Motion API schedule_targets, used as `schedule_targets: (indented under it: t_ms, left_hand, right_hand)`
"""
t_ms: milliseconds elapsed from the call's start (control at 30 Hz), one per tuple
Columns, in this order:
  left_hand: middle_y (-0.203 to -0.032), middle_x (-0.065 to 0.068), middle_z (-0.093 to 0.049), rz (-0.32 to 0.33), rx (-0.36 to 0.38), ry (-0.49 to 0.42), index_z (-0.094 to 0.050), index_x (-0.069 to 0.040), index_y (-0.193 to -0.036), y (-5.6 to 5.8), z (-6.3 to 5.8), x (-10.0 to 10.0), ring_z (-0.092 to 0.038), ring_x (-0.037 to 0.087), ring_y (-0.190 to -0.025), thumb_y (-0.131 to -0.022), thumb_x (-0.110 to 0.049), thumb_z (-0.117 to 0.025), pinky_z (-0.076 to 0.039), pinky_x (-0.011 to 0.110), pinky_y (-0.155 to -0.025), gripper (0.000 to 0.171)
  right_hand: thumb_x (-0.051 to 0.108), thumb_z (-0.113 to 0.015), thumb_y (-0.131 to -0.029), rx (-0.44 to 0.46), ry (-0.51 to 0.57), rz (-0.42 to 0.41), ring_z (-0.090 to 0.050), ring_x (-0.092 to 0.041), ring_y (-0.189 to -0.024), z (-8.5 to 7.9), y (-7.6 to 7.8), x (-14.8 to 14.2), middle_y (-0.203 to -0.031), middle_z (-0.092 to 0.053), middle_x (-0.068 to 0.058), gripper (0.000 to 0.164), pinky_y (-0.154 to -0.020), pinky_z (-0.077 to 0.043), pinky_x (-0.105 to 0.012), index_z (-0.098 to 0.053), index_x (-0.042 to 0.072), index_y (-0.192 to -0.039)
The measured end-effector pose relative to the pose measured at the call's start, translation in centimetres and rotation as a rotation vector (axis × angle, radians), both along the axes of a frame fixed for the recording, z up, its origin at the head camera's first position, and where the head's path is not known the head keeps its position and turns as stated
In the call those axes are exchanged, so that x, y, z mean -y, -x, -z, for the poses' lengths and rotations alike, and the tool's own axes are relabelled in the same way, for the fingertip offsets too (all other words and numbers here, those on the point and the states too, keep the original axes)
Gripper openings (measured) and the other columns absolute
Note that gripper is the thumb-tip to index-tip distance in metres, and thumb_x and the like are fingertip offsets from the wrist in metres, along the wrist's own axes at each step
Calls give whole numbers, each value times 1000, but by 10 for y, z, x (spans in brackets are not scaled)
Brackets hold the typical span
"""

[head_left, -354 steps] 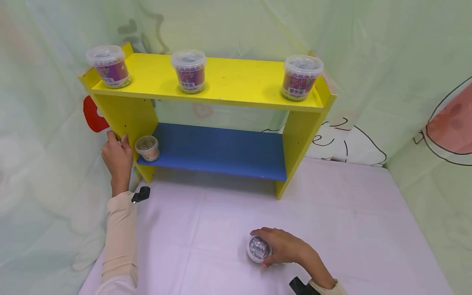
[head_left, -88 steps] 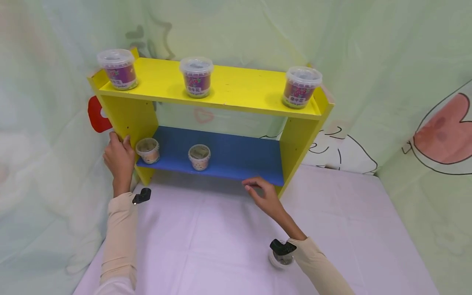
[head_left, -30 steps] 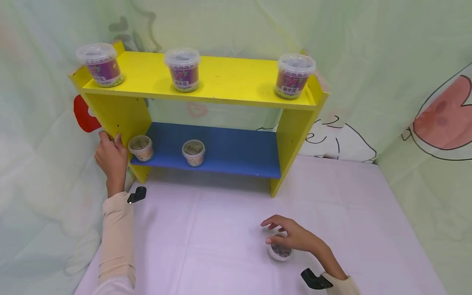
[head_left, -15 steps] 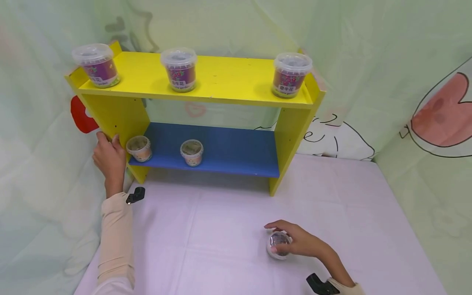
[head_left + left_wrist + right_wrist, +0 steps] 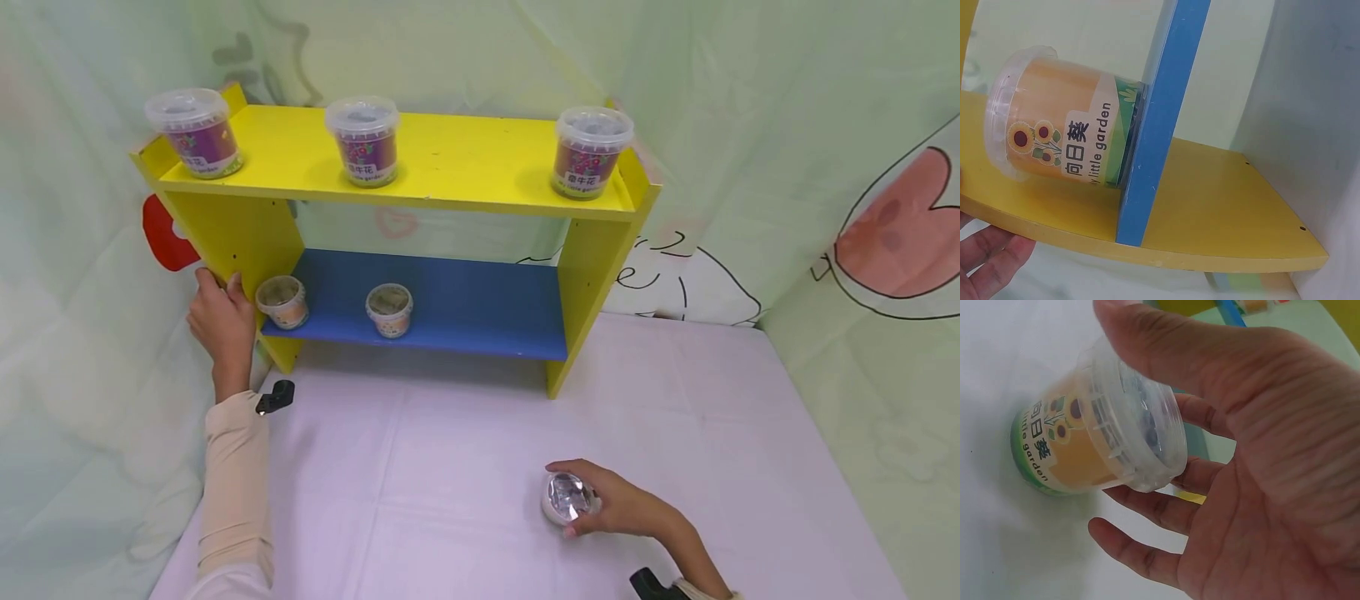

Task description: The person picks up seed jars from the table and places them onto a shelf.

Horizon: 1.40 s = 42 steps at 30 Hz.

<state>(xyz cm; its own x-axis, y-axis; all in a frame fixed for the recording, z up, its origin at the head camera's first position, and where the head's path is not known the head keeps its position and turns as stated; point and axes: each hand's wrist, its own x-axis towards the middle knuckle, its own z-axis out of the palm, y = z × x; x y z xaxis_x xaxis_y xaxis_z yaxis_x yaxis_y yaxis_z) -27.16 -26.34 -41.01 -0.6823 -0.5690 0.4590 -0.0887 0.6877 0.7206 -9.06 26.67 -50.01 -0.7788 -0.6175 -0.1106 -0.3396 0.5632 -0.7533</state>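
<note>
My left hand (image 5: 222, 323) grips the front edge of the left side panel (image 5: 238, 248) of a yellow and blue shelf unit. Beside it, an orange-labelled plastic tub (image 5: 283, 302) with sunflowers printed on it stands at the left end of the blue shelf (image 5: 480, 304). A second such tub (image 5: 390, 311) is further along that shelf. Low on the right, my right hand (image 5: 618, 502) has thumb and fingers curled round a third sunflower tub (image 5: 567, 498), close over the tablecloth. In the right wrist view this tub's clear lid (image 5: 1138, 422) faces the palm.
Three purple-labelled lidded tubs stand on the yellow top board (image 5: 480, 158): a left one (image 5: 198, 137), a middle one (image 5: 365, 143) and a right one (image 5: 590, 154). A pale tablecloth (image 5: 435, 467) lies before the shelf unit. Printed curtains (image 5: 810, 208) hang around it.
A second sunflower tub has been set on the blue shelf since the first frame. My right hand has come back from the shelf and closed round the third tub. My left hand keeps its grip.
</note>
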Motion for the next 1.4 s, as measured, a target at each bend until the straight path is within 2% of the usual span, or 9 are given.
schedule_targets:
  t_ms: [233, 433, 767, 1000, 1400]
  left_hand:
    - [-111, 24, -63, -4, 10, 0, -47, 1, -126, 0, 1, 0, -58, 42, -99, -102, -44, -42, -49, 51, -96, 52]
    - [-111, 23, -62, -3, 14, -6, -47, 1, -126, 0, 0, 0, -57, 41, -98, -102, -44, -42, -49, 51, -95, 52]
    - [-110, 23, -63, -4, 23, -15, -47, 0, -127, 0, 0, 0, -57, 40, -97, -102, -44, -41, -49, 49, -96, 51]
    - [-117, 21, -64, -3, 40, -14, -47, -1, -128, 1, -1, 0, -59, 40, -103, -101, -45, -42, -49, 48, -99, 51]
    - [-116, 22, -64, 2, 25, 0, -47, 0, -127, -1, 0, 0, -60, 41, -102, -102, -43, -42, -50, 50, -98, 51]
  right_hand:
    - [38, -81, -77, 40, -51, 48, -46, -24, -133, 5, -6, -2, -146, -48, -11, 83, -103, -47, -37, -42, 10, -145]
    - [37, -81, -77, -27, -56, 64, -46, -22, -135, 10, -7, -2, -146, -49, -10, 83, -110, -42, -33, -42, 11, -145]
    - [35, -80, -79, -20, -64, 73, -48, -20, -133, 9, -7, 0, -144, -51, -9, 80, -109, -42, -32, -43, 8, -144]
    - [37, -79, -79, 14, -72, 78, -47, -25, -133, 9, -7, 1, -145, -51, -8, 80, -109, -42, -34, -42, 8, -144]
    - [38, -77, -82, 63, -96, 94, -47, -36, -131, 9, -3, 4, -146, -49, -11, 79, -108, -43, -40, -40, 7, -144]
